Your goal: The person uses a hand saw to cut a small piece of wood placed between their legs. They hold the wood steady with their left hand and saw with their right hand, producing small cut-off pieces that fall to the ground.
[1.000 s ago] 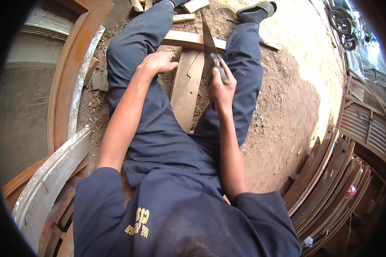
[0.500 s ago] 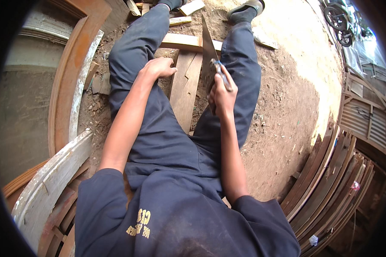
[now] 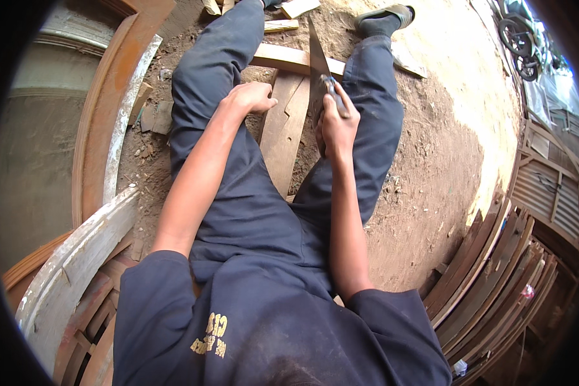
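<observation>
My right hand (image 3: 338, 132) is wrapped round the handle of a handsaw (image 3: 316, 55). The saw stands nearly upright above my right leg's inner side, blade tip pointing away from me. My left hand (image 3: 252, 98) is at my left knee, its fingers curled in with nothing visible in them. Between my legs lies a wooden plank (image 3: 282, 125) with a dark jagged line along its face. Across its far end rests a paler wooden beam (image 3: 282, 58), close to the saw blade. How the blade stands to the beam, touching or apart, I cannot tell.
Wood offcuts (image 3: 280, 26) lie beyond the beam, and another piece (image 3: 408, 63) is by my right foot. A brown wooden frame (image 3: 100, 122) and white-painted boards (image 3: 77, 257) stand at left. Long planks (image 3: 489, 276) are stacked at right; a motorcycle (image 3: 521, 38) is parked far right.
The whole view has shifted slightly, moving the legs and wood rightward in the picture. My left hand looks more tightly curled; my right hand still holds the handsaw upright.
</observation>
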Tool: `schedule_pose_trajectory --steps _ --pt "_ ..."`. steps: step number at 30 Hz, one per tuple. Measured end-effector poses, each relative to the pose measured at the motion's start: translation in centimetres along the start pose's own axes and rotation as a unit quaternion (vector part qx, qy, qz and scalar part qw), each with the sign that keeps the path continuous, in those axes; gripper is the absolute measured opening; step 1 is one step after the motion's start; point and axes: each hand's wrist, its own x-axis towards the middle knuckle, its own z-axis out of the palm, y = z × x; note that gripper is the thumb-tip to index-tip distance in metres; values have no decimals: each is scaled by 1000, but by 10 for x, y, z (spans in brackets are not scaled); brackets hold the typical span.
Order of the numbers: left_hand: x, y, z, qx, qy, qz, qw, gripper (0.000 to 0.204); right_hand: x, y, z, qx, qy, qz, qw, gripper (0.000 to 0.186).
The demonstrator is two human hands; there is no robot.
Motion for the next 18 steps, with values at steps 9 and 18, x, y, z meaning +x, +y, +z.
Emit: schedule_pose_trajectory --steps 9,18 --pt "12 -9 13 -10 13 30 999 49 -17 17 -10 -40 -5 -56 998 42" --pt "12 -4 14 -8 8 25 1000 52 26 -8 -9 0 -48 14 999 41"
